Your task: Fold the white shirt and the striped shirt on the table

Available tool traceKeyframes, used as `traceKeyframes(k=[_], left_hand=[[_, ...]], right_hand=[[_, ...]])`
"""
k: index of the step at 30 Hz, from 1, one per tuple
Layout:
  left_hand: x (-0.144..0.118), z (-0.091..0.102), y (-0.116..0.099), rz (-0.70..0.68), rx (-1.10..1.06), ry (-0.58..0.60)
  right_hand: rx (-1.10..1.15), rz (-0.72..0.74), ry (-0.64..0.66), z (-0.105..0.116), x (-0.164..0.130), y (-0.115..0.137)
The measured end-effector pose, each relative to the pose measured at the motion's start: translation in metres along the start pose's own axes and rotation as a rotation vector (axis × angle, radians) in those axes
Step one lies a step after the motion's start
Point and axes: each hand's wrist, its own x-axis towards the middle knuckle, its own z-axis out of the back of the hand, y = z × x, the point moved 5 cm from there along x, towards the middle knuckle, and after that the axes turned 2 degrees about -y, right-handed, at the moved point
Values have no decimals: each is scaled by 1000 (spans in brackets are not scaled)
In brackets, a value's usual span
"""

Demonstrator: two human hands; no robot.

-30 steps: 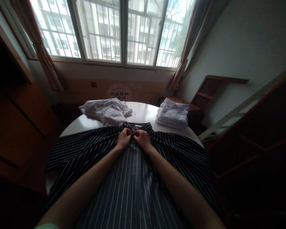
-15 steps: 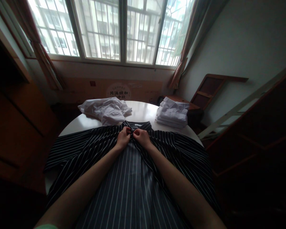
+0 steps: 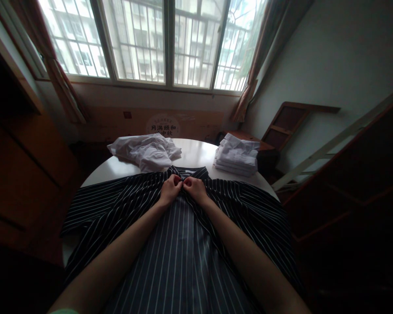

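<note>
A black shirt (image 3: 101, 205) with thin white stripes lies face up on a round white table, its sleeves spread to both sides and its collar (image 3: 201, 173) pointing away from me. The front hangs apart, so the greyer inside of the back shows between the two edges. Just below the collar, my left hand (image 3: 171, 188) pinches the left front edge. Close beside it, my right hand (image 3: 194, 189) pinches the right edge, fingertips nearly touching those of the left. Any button between the fingers is too small and hidden to make out.
A crumpled white garment (image 3: 147, 152) lies at the table's (image 3: 199, 150) far left. Folded white shirts (image 3: 236, 155) are stacked at the far right. Beyond stand a cardboard panel (image 3: 196, 122) and a barred window (image 3: 137, 43); a wooden cabinet (image 3: 26, 174) is on the left.
My left hand has shifted very slightly at the fingertips, closer to the right hand. The shirt and the white garments lie as before.
</note>
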Motion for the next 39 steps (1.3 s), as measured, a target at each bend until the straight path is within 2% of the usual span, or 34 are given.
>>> traceKeyframes(k=[9, 18, 27, 39], left_hand=[[-2, -2, 2, -21, 46, 14], [-3, 0, -1, -107, 205, -2], [-3, -2, -4, -155, 253, 108], [-2, 1, -5, -160, 266, 118]], right_hand=[[1, -2, 1, -1, 0, -1], [-15, -15, 1, 0, -1, 1], [-14, -16, 4, -1, 0, 0], [-78, -17, 30, -1, -1, 3]])
